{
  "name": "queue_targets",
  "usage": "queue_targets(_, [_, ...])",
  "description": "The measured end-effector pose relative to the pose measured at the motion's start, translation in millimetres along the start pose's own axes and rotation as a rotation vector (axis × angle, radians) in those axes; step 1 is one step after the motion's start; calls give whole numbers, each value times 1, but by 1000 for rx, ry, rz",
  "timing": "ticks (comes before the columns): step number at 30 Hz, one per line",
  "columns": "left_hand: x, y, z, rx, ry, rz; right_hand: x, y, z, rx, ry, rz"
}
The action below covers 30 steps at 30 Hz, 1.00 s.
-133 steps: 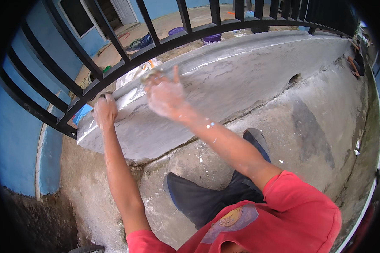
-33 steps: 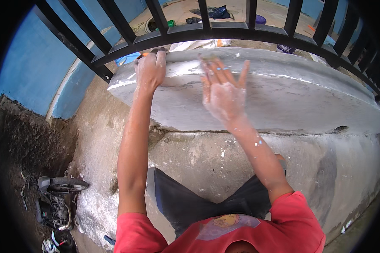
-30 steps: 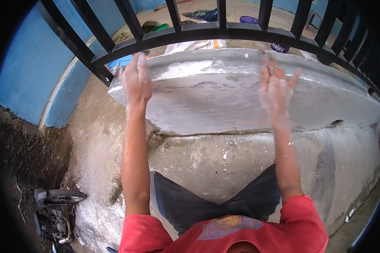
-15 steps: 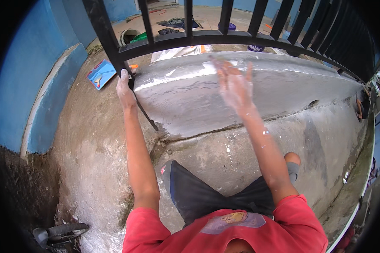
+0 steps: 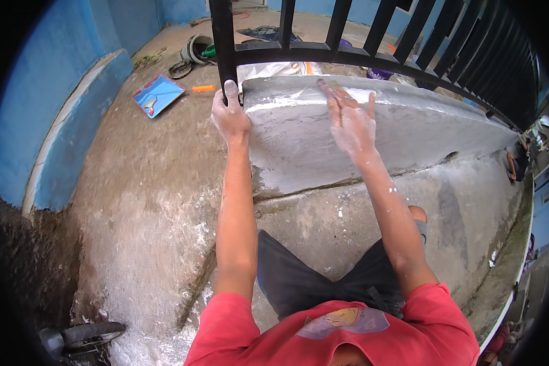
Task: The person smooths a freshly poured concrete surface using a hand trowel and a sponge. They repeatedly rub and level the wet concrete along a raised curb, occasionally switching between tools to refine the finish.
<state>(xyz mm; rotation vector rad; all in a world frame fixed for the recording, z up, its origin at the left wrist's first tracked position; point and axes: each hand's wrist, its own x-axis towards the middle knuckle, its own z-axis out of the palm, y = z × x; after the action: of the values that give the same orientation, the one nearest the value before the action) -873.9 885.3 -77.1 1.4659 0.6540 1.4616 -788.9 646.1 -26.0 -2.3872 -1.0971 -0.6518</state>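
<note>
My left hand [image 5: 230, 116], dusted white, is wrapped round the black end post [image 5: 222, 43] of a metal railing with upright bars. Under that railing runs a low grey cement wall [image 5: 323, 143]. White paste [image 5: 280, 99] lies smeared along the wall's upper edge. My right hand [image 5: 352, 122] rests flat on this edge, its fingers stretched out and the thumb apart. White residue coats that hand and spots the forearm. I see no tool under the right hand, though its palm side is hidden.
On the ground to the left sit a blue tray [image 5: 145, 94] with a small tool in it and an orange object [image 5: 203, 88]. Behind lie a tipped grey bucket [image 5: 195, 50], a white sack [image 5: 274, 69] and a purple bucket [image 5: 379, 74]. A dark wheel [image 5: 94, 332] is at lower left.
The view has shifted, so the post and the wall's left end appear farther right. My left hand keeps its hold. The right hand, blurred before, is sharper and still on the edge.
</note>
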Motion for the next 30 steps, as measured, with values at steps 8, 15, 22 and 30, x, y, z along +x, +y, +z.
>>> queue_targets(8, [-7, 7, 6, 0, -2, -85, 33, -101, 36, 9, -144, -208])
queue_targets(15, [-14, 6, 11, -1, 19, -34, 69, -87, 13, -23, -630, -21])
queue_targets(22, [-13, 12, 10, -1, 24, -40, 76, -78, 16, 116, -606, -106])
queue_targets(30, [-4, 9, 2, 37, 46, -63, 56, -35, 29, -80, -63, -346])
